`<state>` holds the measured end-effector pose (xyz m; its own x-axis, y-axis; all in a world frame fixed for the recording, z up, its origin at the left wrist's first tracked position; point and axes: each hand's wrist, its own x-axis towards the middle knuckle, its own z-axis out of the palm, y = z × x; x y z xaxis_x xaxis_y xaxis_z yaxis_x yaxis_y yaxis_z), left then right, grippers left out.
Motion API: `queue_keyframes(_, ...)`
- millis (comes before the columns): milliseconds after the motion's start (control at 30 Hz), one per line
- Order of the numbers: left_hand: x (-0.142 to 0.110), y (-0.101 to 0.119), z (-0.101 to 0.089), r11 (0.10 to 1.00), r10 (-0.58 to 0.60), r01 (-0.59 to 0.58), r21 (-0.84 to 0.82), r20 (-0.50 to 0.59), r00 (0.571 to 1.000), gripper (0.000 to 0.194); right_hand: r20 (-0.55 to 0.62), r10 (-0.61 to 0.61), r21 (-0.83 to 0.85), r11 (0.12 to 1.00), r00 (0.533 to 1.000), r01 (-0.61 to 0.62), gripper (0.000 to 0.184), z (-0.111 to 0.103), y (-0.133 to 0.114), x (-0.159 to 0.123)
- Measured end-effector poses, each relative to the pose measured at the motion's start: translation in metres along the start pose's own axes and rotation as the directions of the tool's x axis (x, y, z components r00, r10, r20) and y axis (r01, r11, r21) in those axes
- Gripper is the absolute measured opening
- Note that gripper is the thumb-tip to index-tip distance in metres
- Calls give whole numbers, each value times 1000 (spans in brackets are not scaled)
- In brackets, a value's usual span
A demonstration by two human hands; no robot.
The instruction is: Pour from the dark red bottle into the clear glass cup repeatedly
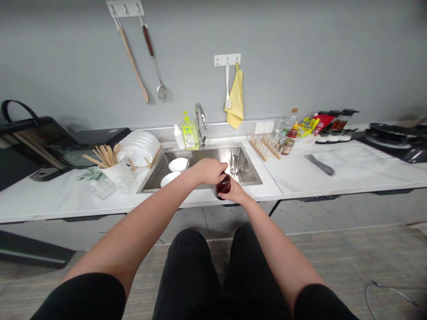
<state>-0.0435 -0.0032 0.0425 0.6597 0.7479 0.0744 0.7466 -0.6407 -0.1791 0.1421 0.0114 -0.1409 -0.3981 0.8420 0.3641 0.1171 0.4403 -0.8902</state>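
Observation:
A small dark red jar [223, 186] is held in front of the sink's near edge. My right hand [235, 192] wraps around it from below and the side. My left hand [209, 170] is closed over its top, covering the lid. Both arms reach forward over the counter edge. Behind the hands lies the steel sink [247, 171] with two white bowls [178, 165] on a rack at its left and a faucet [200, 120] at the back.
Left of the sink stand stacked white plates [142, 146] and a cup of chopsticks [113, 166]. Soap bottles [189, 133] sit behind the sink. To the right are a wooden rack [265, 147], a basket of condiments [302, 133], a dark utensil [320, 164] and a black pan [396, 138].

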Motion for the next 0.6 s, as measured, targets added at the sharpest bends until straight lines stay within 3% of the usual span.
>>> queue_keyframes(133, 1, 4, 3, 988, -138, 140, 59, -42, 990, 71, -18, 13, -22, 1000, 1000, -13, 68, 0, -1, 0)
queue_keyframes(300, 3, 7, 6, 1000, -16, 16, -2, -39, 999, 45, -29, 8, -47, 999, 1000, -9, 69, 0, 1, 0)
queue_keyframes(467, 5, 15, 1, 979, -193, 192, 69, 1, 981, 77, -31, 14, -44, 999, 999, -16, 69, 1, 5, 1)
queue_keyframes(533, 3, 17, -1, 984, -173, 174, 46, -34, 984, 72, -29, 20, -39, 999, 999, -21, 67, 1, 5, 1)
queue_keyframes(600, 0, 17, -3, 994, -104, 105, 24, -37, 994, 55, -25, 20, -31, 999, 999, -21, 65, 1, 4, 0)
